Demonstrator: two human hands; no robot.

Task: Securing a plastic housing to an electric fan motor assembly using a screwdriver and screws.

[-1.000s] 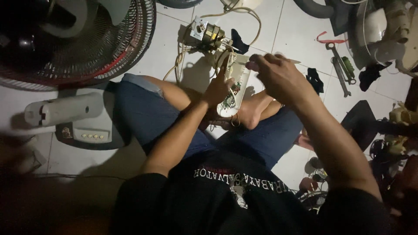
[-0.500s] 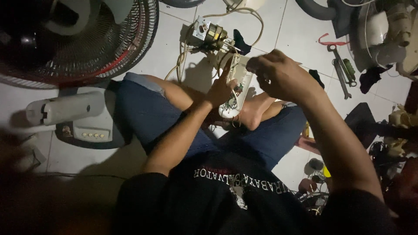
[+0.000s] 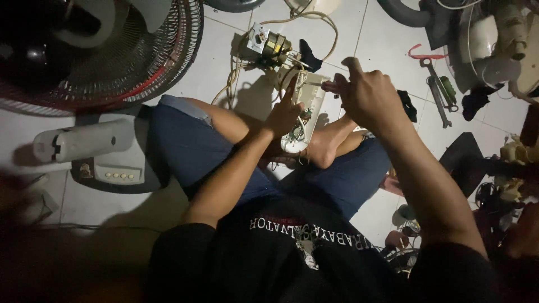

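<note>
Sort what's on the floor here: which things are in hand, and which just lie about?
In hand: white switch housing, held by left hand; thin tool in right hand; motor wired to it.
Lying about: fan cage, fan base, wrench.

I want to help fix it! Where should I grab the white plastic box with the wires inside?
Probably by its long outer edges, from the left, where the left hand already steadies the white housing. Its open face shows wiring, and the right hand works there.

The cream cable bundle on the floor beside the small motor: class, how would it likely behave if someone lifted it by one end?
The cable would probably sag and trail, since it lies in loose curves. It likely tugs the motor, as it appears to run into it. It seems light.
</note>
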